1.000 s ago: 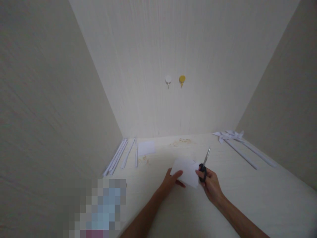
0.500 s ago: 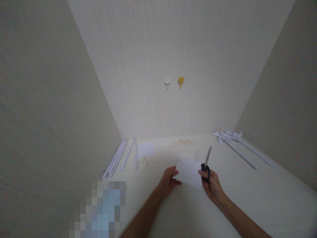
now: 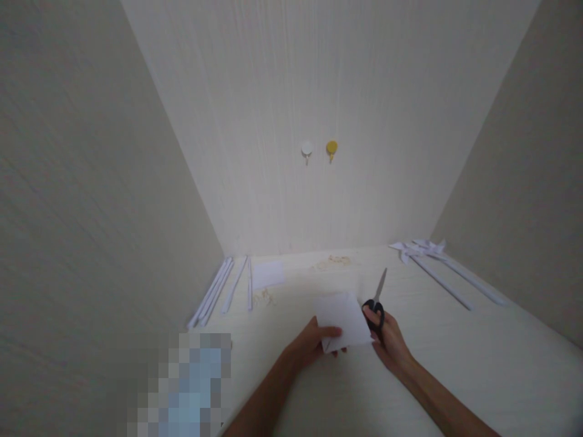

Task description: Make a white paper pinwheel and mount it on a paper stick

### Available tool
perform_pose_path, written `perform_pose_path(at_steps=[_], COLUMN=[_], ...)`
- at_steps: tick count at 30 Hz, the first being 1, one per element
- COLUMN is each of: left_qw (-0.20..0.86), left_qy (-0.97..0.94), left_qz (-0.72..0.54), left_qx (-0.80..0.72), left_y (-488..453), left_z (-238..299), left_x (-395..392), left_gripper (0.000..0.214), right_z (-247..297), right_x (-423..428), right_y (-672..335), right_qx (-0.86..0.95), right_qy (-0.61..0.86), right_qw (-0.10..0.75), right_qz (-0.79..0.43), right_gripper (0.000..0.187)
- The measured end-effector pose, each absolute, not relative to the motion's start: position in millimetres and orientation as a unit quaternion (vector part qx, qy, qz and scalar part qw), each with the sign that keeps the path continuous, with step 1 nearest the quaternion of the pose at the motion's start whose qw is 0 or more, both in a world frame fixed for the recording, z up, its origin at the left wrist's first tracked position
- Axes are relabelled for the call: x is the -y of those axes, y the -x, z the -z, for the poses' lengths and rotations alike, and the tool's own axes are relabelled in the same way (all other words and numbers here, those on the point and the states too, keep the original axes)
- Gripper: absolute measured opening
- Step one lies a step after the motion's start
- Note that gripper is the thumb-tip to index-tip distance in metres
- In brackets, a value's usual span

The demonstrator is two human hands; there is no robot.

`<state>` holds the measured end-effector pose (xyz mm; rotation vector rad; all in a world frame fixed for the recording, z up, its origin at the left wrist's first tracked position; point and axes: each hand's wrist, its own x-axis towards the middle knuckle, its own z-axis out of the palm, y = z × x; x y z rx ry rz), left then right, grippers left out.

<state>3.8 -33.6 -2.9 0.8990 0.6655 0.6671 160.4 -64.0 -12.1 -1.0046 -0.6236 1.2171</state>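
A white sheet of paper (image 3: 344, 315), with a crease line near its lower left corner, is pinched in my left hand (image 3: 314, 343), thumb on top and fingers underneath. In my right hand (image 3: 390, 340) is a pair of black-handled scissors (image 3: 375, 308), its blades together and pointing up and away from me. The right fingers are at the paper's right corner; whether they touch it I cannot tell. Both hands are over the pale tabletop (image 3: 291, 394).
Several rolled paper sticks (image 3: 214, 294) and a flat paper piece (image 3: 268, 274) lie at left. Two paper pinwheels (image 3: 421, 247) on sticks lie at right. Rubber bands (image 3: 339, 260) are near the back wall, which carries a white hook (image 3: 306, 149) and a yellow hook (image 3: 331, 148).
The paper has been turned in my hands. My left thumb has moved onto its face, and the right thumb has come off it. The scissors have shifted slightly left.
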Motion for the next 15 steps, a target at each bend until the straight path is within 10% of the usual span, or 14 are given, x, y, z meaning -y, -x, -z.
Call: perform_pose_path(at_steps=[15], left_qw=[0.679], left_qy=[-0.445], left_qz=[-0.45], left_qx=[-0.373], left_y=[-12.7], left_z=[11.6], left_x=[29.0], left_gripper=[0.042], right_z=[17.0], right_x=[64.8], right_y=[-154.0], right_qx=[0.44], right_qy=[0.519], right_qw=[0.558], right_qz=[-0.476], right_gripper=[0.027])
